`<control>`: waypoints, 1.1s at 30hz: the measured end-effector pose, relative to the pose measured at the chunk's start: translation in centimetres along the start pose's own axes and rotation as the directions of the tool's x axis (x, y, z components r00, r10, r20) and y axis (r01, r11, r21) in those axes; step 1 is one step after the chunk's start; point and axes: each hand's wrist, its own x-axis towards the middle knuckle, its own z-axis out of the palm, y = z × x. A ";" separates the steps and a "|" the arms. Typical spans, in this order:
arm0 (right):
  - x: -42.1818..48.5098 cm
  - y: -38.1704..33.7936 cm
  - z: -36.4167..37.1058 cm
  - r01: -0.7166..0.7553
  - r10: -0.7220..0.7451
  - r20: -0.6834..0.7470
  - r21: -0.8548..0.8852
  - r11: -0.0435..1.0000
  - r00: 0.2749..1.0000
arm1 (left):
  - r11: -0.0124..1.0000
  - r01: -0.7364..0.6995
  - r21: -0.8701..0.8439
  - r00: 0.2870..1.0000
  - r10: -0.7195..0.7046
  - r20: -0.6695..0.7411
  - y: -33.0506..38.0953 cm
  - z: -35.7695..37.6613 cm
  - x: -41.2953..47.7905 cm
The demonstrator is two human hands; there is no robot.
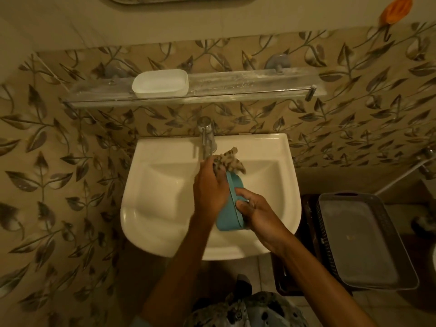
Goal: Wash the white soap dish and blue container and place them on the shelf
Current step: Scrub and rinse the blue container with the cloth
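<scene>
The white soap dish (161,83) stands on the glass shelf (247,88) above the basin, left of the shelf's middle. Over the white sink (155,192) my right hand (256,210) grips the blue container (232,208), which is tipped on its edge. My left hand (211,185) holds a patterned cloth (230,160) against the container's upper end, just under the tap (206,135).
A grey plastic basket (363,241) sits to the right of the sink on a dark stand. An orange item (396,9) hangs on the wall at the top right. Leaf-patterned tiles cover the wall behind the shelf.
</scene>
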 end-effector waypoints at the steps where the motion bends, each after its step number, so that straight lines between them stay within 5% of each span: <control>1: -0.2 0.1 -0.2 0.029 -0.029 0.002 -0.058 0.998 1.000 | 0.993 0.081 -0.090 0.997 -0.081 0.010 0.0 -0.8 1.3; 4: -0.4 -0.1 -1.0 0.082 -0.103 -0.134 -0.157 0.984 0.986 | 0.825 0.246 -0.509 0.959 -0.283 0.005 0.1 -3.5 2.7; 8: 0.3 -0.3 -1.9 0.036 -0.089 -0.415 -0.135 0.990 0.905 | 0.646 0.227 -0.729 0.938 -0.347 -0.016 0.5 -5.9 1.5; 12: 1.0 -1.2 -0.9 0.084 -0.043 -0.617 0.037 0.996 0.786 | 0.753 0.196 -0.629 0.944 -0.318 -0.087 1.0 -6.2 -0.4; 17: 2.7 -1.6 0.0 0.113 -0.060 -0.747 0.020 0.993 0.662 | 0.897 0.002 -0.441 0.992 -0.057 -0.112 2.5 -4.9 -3.6; 26: 3.8 -1.9 0.3 0.112 -0.150 -0.785 -0.102 0.988 0.601 | 0.939 -0.331 -0.092 0.944 0.329 -0.036 3.7 0.0 -7.6; 33: 3.2 -1.4 -0.3 0.118 -0.083 -0.777 -0.012 0.993 0.624 | 0.979 0.033 -0.200 0.999 -0.032 0.010 1.8 -0.9 -3.1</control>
